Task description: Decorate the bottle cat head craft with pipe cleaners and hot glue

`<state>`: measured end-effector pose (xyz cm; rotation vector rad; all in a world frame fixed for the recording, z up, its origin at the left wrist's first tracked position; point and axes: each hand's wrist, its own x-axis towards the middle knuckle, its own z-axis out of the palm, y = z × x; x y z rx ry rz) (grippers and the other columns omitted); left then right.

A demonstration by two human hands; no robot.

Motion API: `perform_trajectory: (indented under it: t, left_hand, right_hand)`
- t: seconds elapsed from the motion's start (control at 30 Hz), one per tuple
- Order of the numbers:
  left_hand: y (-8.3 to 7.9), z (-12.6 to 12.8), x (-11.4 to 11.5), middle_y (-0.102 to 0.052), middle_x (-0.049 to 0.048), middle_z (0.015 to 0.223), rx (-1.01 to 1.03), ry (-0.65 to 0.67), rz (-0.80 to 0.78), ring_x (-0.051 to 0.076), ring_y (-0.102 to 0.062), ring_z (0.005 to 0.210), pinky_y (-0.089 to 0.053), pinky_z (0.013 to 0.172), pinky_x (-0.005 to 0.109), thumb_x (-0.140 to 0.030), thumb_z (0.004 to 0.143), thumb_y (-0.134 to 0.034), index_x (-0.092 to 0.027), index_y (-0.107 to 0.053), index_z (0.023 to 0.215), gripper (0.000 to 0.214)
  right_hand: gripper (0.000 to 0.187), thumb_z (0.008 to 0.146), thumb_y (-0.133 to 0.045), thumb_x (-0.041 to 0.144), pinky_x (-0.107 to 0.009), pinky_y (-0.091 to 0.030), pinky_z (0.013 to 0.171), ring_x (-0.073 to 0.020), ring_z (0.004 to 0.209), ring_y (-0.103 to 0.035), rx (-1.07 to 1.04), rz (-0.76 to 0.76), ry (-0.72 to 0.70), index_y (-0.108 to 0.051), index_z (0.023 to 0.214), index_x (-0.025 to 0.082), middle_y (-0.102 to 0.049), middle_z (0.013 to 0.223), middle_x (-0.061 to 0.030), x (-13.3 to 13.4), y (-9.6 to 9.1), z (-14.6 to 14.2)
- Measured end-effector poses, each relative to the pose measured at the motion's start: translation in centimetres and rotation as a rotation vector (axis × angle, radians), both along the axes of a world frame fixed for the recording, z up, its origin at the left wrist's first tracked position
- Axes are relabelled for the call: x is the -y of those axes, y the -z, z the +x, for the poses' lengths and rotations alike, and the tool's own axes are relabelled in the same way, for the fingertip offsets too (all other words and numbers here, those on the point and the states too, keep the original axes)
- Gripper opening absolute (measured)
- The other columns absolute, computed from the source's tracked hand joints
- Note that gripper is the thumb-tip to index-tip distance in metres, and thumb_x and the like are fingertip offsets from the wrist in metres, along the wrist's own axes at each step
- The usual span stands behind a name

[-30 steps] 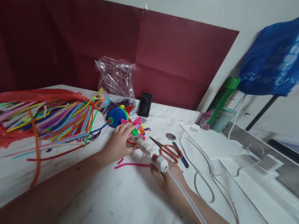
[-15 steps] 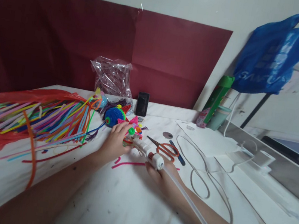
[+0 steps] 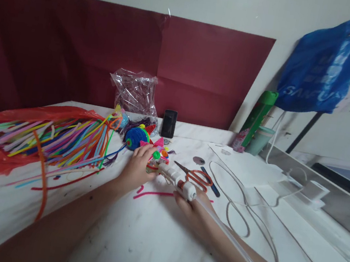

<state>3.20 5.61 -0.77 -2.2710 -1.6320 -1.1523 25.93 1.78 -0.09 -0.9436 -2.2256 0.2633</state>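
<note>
Left hand (image 3: 137,167) clamped on craft piece (image 3: 156,155) (multicoloured), right hand (image 3: 189,209) clasped round white glue gun (image 3: 172,176)

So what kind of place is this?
Probably somewhere for making crafts: the white, grey-streaked table has a heap of thin, many-coloured craft sticks and orange-handled metal scissors, and the right hand holds what looks like a white plastic glue gun.

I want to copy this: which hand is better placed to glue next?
Probably the right hand: it holds the glue gun, tip towards the colourful craft held by the left hand.
</note>
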Motion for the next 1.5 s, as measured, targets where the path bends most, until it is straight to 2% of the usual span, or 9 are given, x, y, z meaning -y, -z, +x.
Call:
perform_trajectory:
  t: [0.33, 0.47, 0.63, 0.83, 1.0, 1.13, 1.5]
  left_hand:
    - [0.31, -0.08, -0.20, -0.049, 0.0110, 0.138, -0.010, -0.006, 0.010, 0.033, -0.043, 0.129, -0.038, 0.108, 0.050, -0.019, 0.065, -0.074, -0.023, -0.047, 0.130, 0.071]
    - [0.27, -0.05, -0.14, -0.048, 0.0124, 0.138, -0.011, -0.005, 0.002, 0.033, -0.042, 0.130, -0.037, 0.109, 0.050, -0.020, 0.066, -0.074, -0.020, -0.047, 0.130, 0.069]
    - [0.19, 0.07, 0.00, -0.049, 0.0104, 0.137, -0.003, 0.006, 0.003, 0.032, -0.043, 0.129, -0.038, 0.108, 0.050, -0.019, 0.066, -0.073, -0.023, -0.047, 0.130, 0.069]
    - [0.17, -0.01, -0.01, -0.049, 0.0111, 0.137, -0.007, 0.003, 0.009, 0.032, -0.043, 0.129, -0.039, 0.107, 0.050, -0.018, 0.066, -0.072, -0.023, -0.047, 0.130, 0.069]
    - [0.19, 0.03, -0.04, -0.049, 0.0114, 0.137, -0.019, -0.001, -0.001, 0.032, -0.043, 0.129, -0.039, 0.108, 0.050, -0.018, 0.067, -0.072, -0.021, -0.047, 0.130, 0.068]
    - [0.30, 0.00, -0.05, -0.048, 0.0115, 0.138, -0.025, -0.004, -0.008, 0.032, -0.042, 0.130, -0.038, 0.108, 0.049, -0.020, 0.067, -0.073, -0.021, -0.045, 0.132, 0.071]
    - [0.34, -0.05, -0.14, -0.048, 0.0102, 0.138, -0.016, -0.001, -0.011, 0.032, -0.042, 0.130, -0.038, 0.108, 0.049, -0.019, 0.067, -0.072, -0.023, -0.047, 0.131, 0.070]
  right_hand:
    - [0.016, 0.090, -0.044, 0.026, -0.029, -0.041, 0.061, -0.0186, 0.069, -0.055, 0.013, -0.061, 0.026, -0.049, 0.076, 0.021, -0.058, 0.073, -0.0031, 0.13, 0.01, 0.21]
    - [0.014, 0.088, -0.044, 0.024, -0.029, -0.041, 0.061, -0.0188, 0.068, -0.056, 0.006, -0.051, 0.007, -0.049, 0.075, 0.021, -0.058, 0.073, -0.0037, 0.11, -0.05, 0.12]
    - [0.014, 0.086, -0.045, 0.022, -0.028, -0.040, 0.057, -0.0179, 0.064, -0.055, -0.003, -0.026, 0.001, -0.047, 0.072, 0.021, -0.057, 0.069, -0.0021, 0.10, 0.11, 0.05]
    - [0.012, 0.087, -0.045, 0.023, -0.028, -0.042, 0.061, -0.0187, 0.069, -0.057, 0.008, -0.017, 0.011, -0.050, 0.077, 0.021, -0.060, 0.073, -0.0033, 0.03, 0.13, 0.07]
    - [0.015, 0.086, -0.044, 0.022, -0.027, -0.039, 0.056, -0.0173, 0.061, -0.053, 0.002, -0.018, 0.003, -0.047, 0.071, 0.022, -0.056, 0.067, -0.0017, 0.09, -0.19, -0.09]
    - [0.014, 0.088, -0.044, 0.025, -0.028, -0.041, 0.059, -0.0184, 0.067, -0.055, -0.029, -0.017, 0.036, -0.048, 0.075, 0.022, -0.057, 0.071, -0.0019, 0.15, -0.18, -0.03]
    - [0.017, 0.088, -0.043, 0.026, -0.027, -0.039, 0.058, -0.0173, 0.064, -0.054, -0.007, -0.039, 0.032, -0.045, 0.072, 0.022, -0.056, 0.070, -0.0020, 0.35, -0.12, -0.01]
